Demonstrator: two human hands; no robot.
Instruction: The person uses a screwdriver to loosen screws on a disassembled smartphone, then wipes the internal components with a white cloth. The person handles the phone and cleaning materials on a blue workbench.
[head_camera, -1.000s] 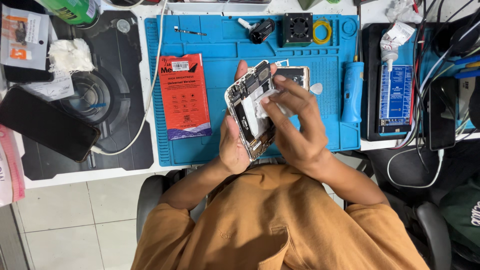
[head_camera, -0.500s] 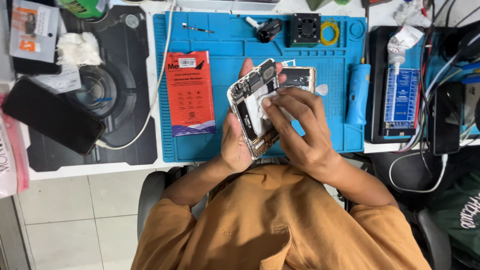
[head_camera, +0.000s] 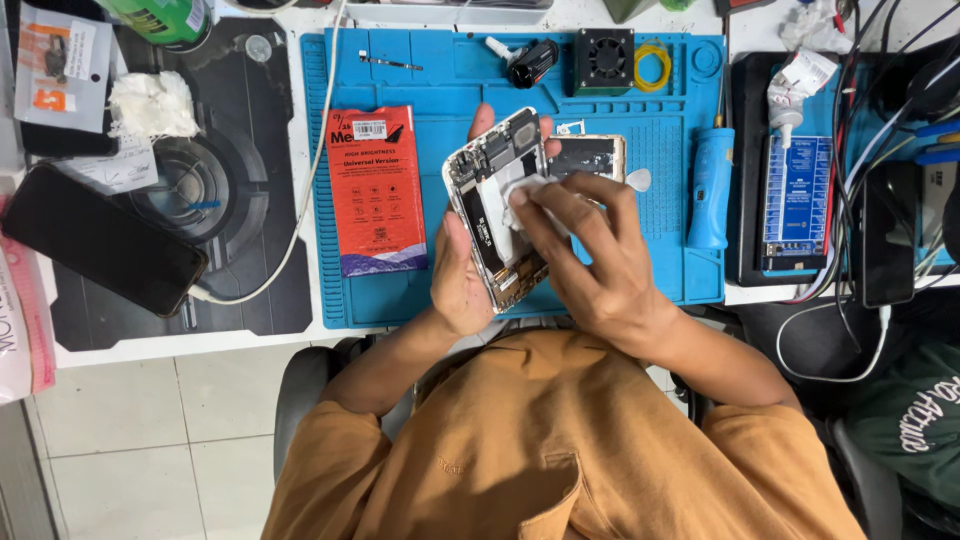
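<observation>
Two hands work on one opened phone (head_camera: 497, 208), held up just over the blue mat (head_camera: 400, 290) on the bench. The left hand (head_camera: 462, 280) cups the phone from the side and below, fingers curled round its edge in a firm grip. The right hand (head_camera: 590, 255) pinches a small white wipe (head_camera: 522, 193) between its fingertips and presses it on the phone's insides.

The phone's screen is already off – its parts and a white patch lie bare. A second phone piece (head_camera: 588, 157), flat and dark, lies on the mat just behind the hands. So the opening looks done, and the wiping seems to be the step now. Nothing has been put back yet, as far as can be seen.

Near by on the mat lie a red packet (head_camera: 377, 190), a blue-handled tool (head_camera: 710, 190), and a small black fan (head_camera: 603, 60) – a dark phone (head_camera: 100, 240) rests well off to the left
</observation>
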